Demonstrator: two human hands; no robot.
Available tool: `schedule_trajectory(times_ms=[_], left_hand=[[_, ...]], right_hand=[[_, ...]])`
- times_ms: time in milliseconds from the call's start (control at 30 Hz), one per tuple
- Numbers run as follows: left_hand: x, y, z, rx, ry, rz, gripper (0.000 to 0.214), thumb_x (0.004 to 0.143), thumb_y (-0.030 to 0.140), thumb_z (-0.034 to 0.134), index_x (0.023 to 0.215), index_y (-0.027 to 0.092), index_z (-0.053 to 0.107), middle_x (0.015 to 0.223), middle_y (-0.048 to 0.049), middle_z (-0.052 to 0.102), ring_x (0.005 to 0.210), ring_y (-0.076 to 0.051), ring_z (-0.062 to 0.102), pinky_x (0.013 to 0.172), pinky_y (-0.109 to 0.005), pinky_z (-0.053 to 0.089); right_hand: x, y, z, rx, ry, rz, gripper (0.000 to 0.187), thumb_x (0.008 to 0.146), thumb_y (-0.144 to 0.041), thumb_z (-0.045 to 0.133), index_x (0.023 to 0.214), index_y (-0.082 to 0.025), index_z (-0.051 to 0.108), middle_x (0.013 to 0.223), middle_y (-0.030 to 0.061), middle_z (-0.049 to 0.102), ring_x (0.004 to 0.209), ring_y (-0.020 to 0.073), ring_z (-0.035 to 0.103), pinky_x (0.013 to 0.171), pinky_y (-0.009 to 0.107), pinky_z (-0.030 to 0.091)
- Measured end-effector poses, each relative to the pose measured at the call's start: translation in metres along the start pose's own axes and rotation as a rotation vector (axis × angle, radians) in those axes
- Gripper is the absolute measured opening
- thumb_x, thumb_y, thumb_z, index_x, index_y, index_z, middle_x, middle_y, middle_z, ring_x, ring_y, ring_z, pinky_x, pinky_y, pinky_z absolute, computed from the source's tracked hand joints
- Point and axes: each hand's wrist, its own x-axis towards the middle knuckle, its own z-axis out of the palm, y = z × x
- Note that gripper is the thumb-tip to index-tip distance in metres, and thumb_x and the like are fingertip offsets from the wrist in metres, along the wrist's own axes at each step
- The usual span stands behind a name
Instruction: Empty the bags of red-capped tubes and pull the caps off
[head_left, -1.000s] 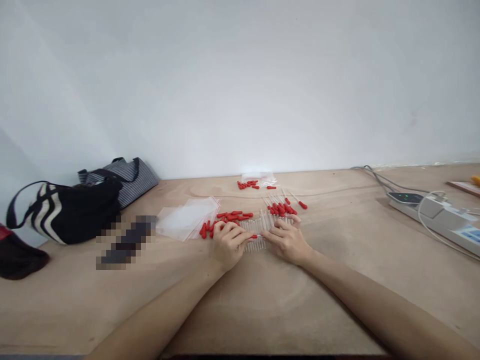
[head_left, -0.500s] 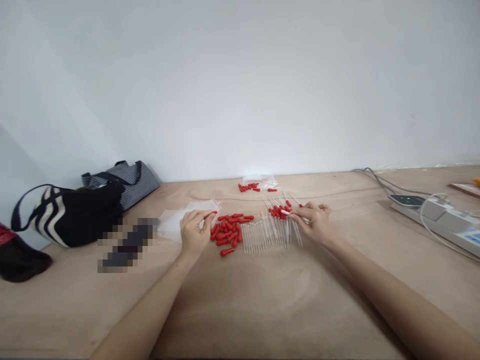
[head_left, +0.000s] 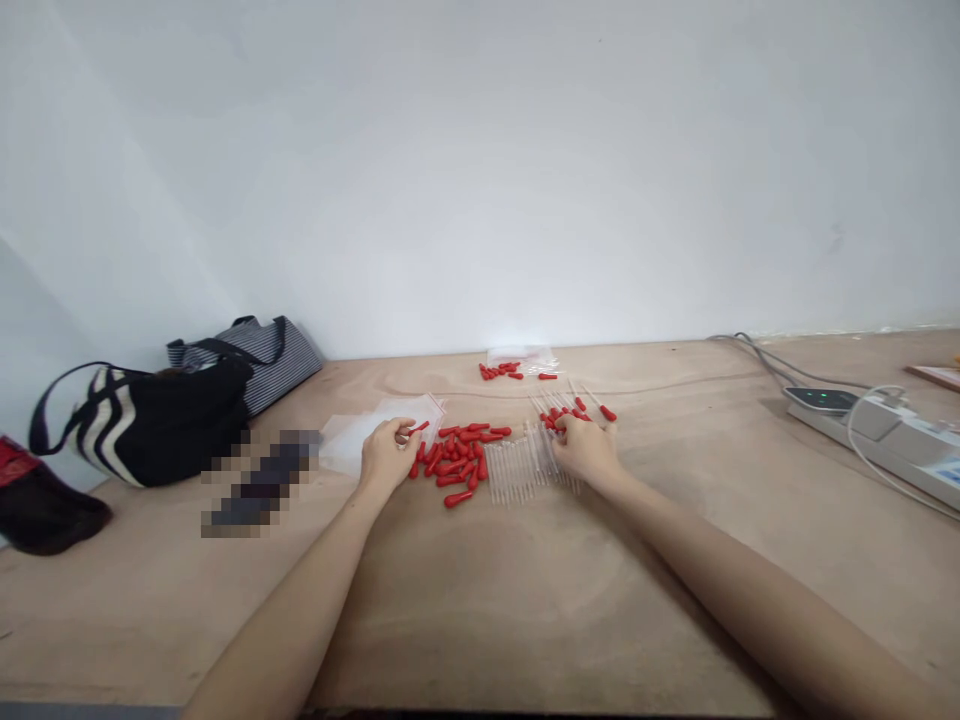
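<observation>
My left hand (head_left: 386,455) pinches a red rubber dropper bulb (head_left: 420,428) between thumb and fingertips, just left of a pile of red bulbs (head_left: 454,462). My right hand (head_left: 589,448) is lowered over the right end of a row of clear glass dropper tubes (head_left: 510,475). Its fingers are drawn together, and what lies between them is hidden. Beyond that hand lie several tubes fitted with red bulbs (head_left: 555,412). One more such dropper (head_left: 607,411) lies at their right.
Clear plastic bags (head_left: 352,435) lie left of the bulb pile. Farther back are more red bulbs (head_left: 499,371) and another bag (head_left: 523,357). A black bag (head_left: 187,415) and a striped bag (head_left: 289,365) stand left; a power strip (head_left: 892,435) with cables lies right.
My right hand has moved left and down onto the tube row; the tube that showed in its fingers is out of sight. My left hand stays beside the pile with a bulb.
</observation>
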Motion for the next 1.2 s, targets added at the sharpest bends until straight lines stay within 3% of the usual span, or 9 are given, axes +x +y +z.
schedule_trajectory(times_ms=[233,467,633,800,967,1067,1200], left_hand=[[-0.006,0.008,0.004,0.031,-0.109,0.01,0.022,0.067,0.039,0.054,0.074,0.019,0.06,0.07,-0.0013,0.065,0.063,-0.015,0.058,0.061,-0.025,0.045],[-0.004,0.009,-0.007,0.048,0.035,0.03,0.027,0.073,0.042,0.046,0.069,0.02,0.061,0.071,-0.0017,0.066,0.066,-0.017,0.057,0.062,-0.025,0.042],[-0.014,0.019,-0.002,0.065,0.2,0.245,0.022,0.076,0.034,0.047,0.069,0.019,0.062,0.072,-0.0036,0.065,0.069,-0.019,0.054,0.067,-0.03,0.04],[-0.038,0.045,0.007,0.035,0.129,0.485,0.016,0.077,0.028,0.051,0.072,0.021,0.063,0.072,-0.0021,0.065,0.073,-0.019,0.054,0.069,-0.032,0.036],[-0.042,0.047,0.006,0.002,0.124,0.51,0.013,0.077,0.026,0.053,0.072,0.021,0.063,0.071,-0.0016,0.065,0.073,-0.019,0.053,0.069,-0.032,0.036],[-0.039,0.042,0.006,-0.075,0.122,0.518,0.013,0.077,0.025,0.052,0.073,0.02,0.063,0.071,-0.0025,0.064,0.072,-0.018,0.053,0.07,-0.032,0.039],[-0.039,0.051,0.015,-0.209,0.061,0.587,0.014,0.079,0.024,0.051,0.074,0.019,0.063,0.071,-0.0025,0.063,0.072,-0.016,0.054,0.07,-0.029,0.042]], right_hand=[[0.004,-0.006,0.004,-0.014,-0.042,0.033,0.025,0.072,-0.017,0.042,0.094,-0.014,0.054,0.088,0.0113,0.063,0.092,0.0239,0.054,0.082,0.038,0.025],[0.018,0.012,-0.001,0.091,0.06,0.071,0.023,0.074,-0.026,0.044,0.09,-0.018,0.059,0.084,0.0085,0.065,0.086,0.0225,0.057,0.081,0.037,0.03],[0.047,0.05,-0.013,0.117,0.109,0.216,0.026,0.074,-0.032,0.045,0.088,-0.019,0.062,0.089,0.0102,0.064,0.088,0.0237,0.057,0.072,0.032,0.037],[0.072,0.071,-0.005,0.134,0.076,0.334,0.027,0.063,-0.038,0.057,0.077,-0.016,0.064,0.077,0.0126,0.065,0.08,0.0261,0.059,0.067,0.034,0.039],[0.078,0.075,-0.001,0.205,0.055,0.388,0.02,0.055,-0.033,0.064,0.061,-0.014,0.061,0.071,0.0157,0.063,0.078,0.0291,0.059,0.064,0.037,0.041],[0.069,0.072,-0.004,0.304,0.105,0.355,0.022,0.062,-0.035,0.058,0.064,-0.014,0.06,0.076,0.0167,0.062,0.083,0.0307,0.057,0.069,0.04,0.04],[0.041,0.055,-0.004,0.553,0.142,0.152,0.034,0.078,-0.042,0.038,0.083,-0.014,0.056,0.084,0.0109,0.062,0.078,0.0195,0.058,0.067,0.03,0.043]])
